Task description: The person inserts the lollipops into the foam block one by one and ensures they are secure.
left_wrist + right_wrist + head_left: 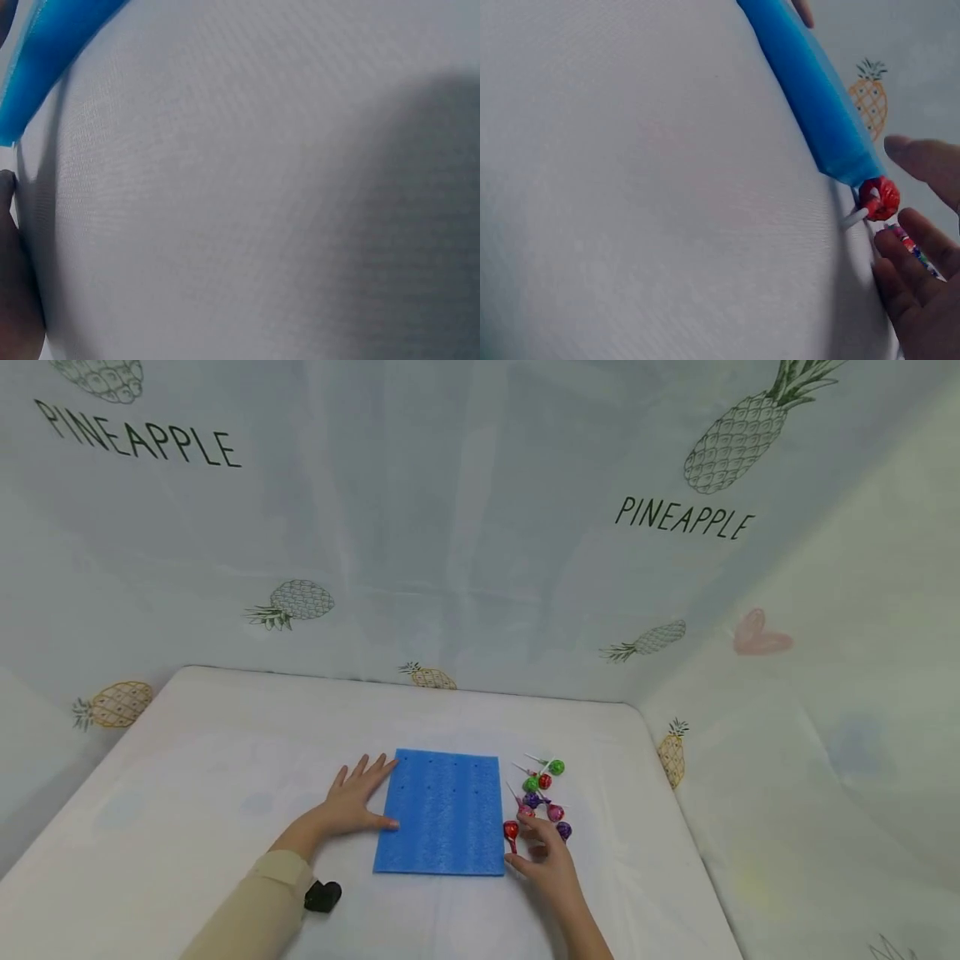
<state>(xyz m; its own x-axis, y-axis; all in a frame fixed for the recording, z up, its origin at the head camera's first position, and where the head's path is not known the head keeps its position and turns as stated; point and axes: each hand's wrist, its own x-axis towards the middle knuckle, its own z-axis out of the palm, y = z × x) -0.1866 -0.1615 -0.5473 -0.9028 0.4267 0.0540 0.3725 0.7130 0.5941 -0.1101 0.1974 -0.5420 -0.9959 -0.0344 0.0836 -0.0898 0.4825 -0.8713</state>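
A blue foam board [446,818] with rows of small holes lies flat on the white table. My left hand [352,802] rests at its left edge with fingers spread, the thumb and a fingertip reaching onto the board. Beside the right edge lies a red-wrapped lollipop [511,832], its white stick showing in the right wrist view. Around it my right hand [546,856] is held with thumb and fingers apart; in the right wrist view they stand clear of the candy. More lollipops in green [557,767], purple [564,831] and pink [555,812] lie loosely beyond that hand.
A black heart-shaped object [323,897] lies near the left sleeve [258,902]. The white table [247,735] ends at the back against a hanging cloth [450,527] printed with pineapples.
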